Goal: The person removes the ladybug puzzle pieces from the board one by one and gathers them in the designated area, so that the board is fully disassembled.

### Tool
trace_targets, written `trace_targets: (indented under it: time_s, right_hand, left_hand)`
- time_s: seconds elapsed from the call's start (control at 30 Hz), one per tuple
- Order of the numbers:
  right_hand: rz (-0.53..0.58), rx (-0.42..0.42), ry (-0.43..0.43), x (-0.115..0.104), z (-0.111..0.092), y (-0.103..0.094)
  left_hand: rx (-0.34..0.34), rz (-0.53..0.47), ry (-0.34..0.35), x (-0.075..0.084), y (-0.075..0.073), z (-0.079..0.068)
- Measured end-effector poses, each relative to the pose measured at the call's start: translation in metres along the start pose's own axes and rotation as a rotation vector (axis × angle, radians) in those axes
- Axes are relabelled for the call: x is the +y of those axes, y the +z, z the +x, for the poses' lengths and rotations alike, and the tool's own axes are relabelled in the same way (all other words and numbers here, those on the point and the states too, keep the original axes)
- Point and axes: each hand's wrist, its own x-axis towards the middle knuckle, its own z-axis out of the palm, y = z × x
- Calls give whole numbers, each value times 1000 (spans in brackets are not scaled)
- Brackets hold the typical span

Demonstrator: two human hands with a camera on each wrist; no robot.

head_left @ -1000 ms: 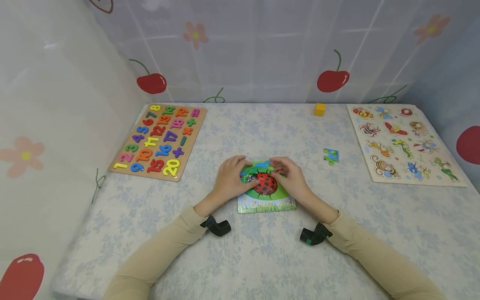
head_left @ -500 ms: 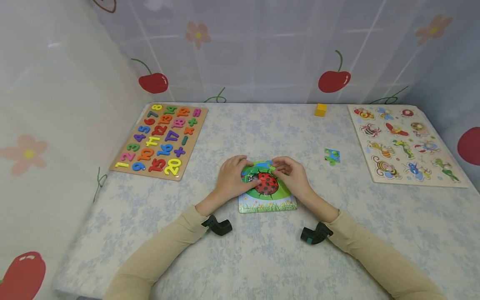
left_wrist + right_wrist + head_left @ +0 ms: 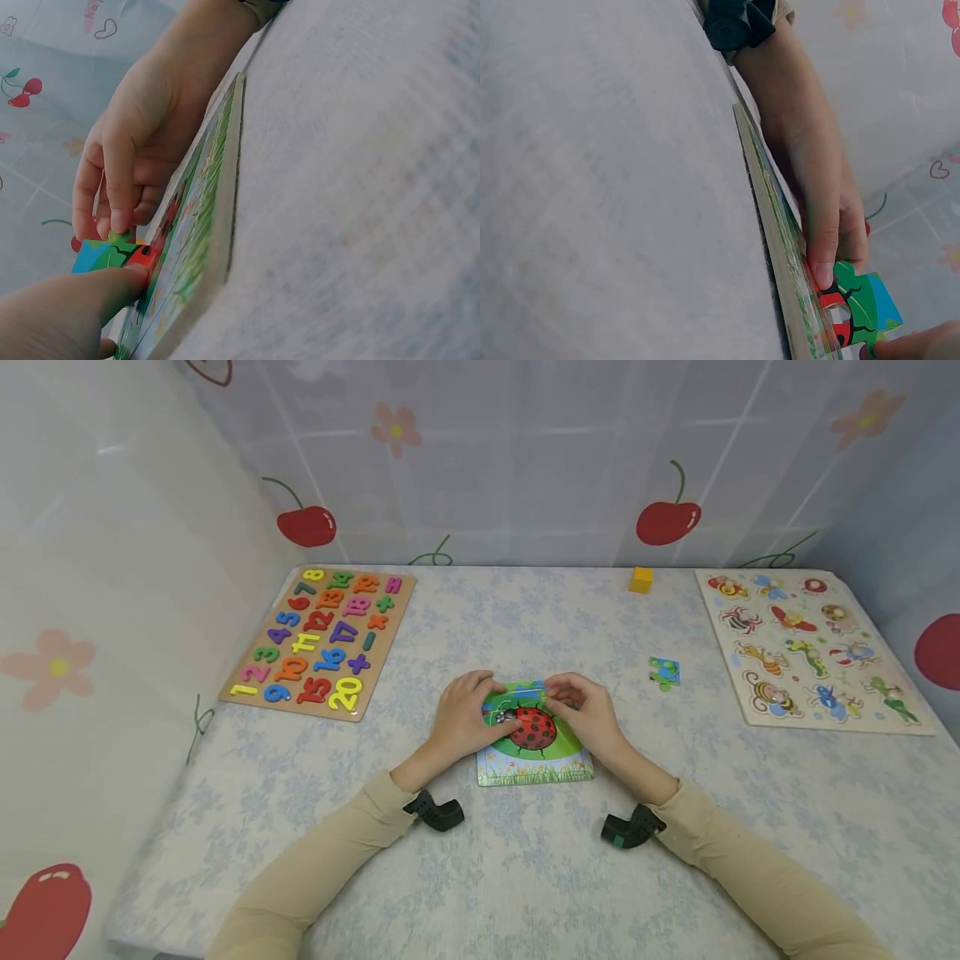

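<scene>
A square ladybug jigsaw puzzle lies on the table between both hands. My left hand rests over its left side, thumb stretched across the ladybug and fingertips at the far edge. At the puzzle's far side, my right hand pinches a puzzle piece. The left wrist view shows this blue, green and red piece tipped up, the right fingertips at its green knob and the left thumb against its red part. The piece stands tilted above the board in the right wrist view also.
One loose blue-green puzzle piece lies to the right of the hands. A number board is at the left, an insect peg board at the right. Near the back edge stands a yellow cube.
At the puzzle's far side, the piece under my right fingers has tipped up and a pale edge shows. Both hands stay in nearly the same place.
</scene>
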Motion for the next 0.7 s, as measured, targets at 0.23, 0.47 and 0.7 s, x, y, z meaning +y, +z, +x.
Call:
trace_targets:
  time_s: [0.23,0.47,0.7]
  right_hand:
    - [61,19,65,7,4,1]
    - [31,2,168,3,10,0]
    - [-97,-14,162,0,24,-2]
  left_hand:
    - [-19,-1,-31,1,-2,1]
    - [-42,2,-55,2,-1,1]
    - [-28,-11,-47,1,1,0]
